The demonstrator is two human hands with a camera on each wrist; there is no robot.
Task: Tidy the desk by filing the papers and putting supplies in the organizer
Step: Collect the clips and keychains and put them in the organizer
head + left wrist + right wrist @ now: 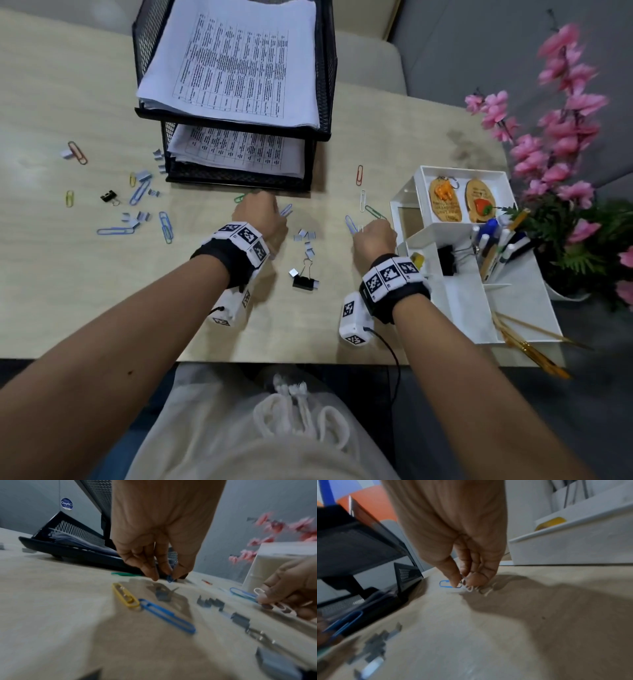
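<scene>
My left hand (270, 214) (169, 576) hovers just in front of the black mesh paper tray (236, 181) and pinches a blue paper clip (286, 210) (169, 578) at the desk surface. My right hand (373, 229) (464, 583) is beside the white organizer (459, 301) and pinches a white paper clip (468, 588) (259, 590), with a blue clip (350, 224) (444, 584) lying under its fingertips. Printed papers (236, 68) fill both tray levels. Loose paper clips (166, 226), staple strips (306, 236) and a black binder clip (303, 279) are scattered across the desk.
The organizer holds pens (489, 240), a binder clip (447, 260) and two wooden key tags (460, 198). Pink flowers (561, 130) stand at the far right. Pencils (531, 346) stick out past the organizer's near corner. A small binder clip (109, 197) lies at the left.
</scene>
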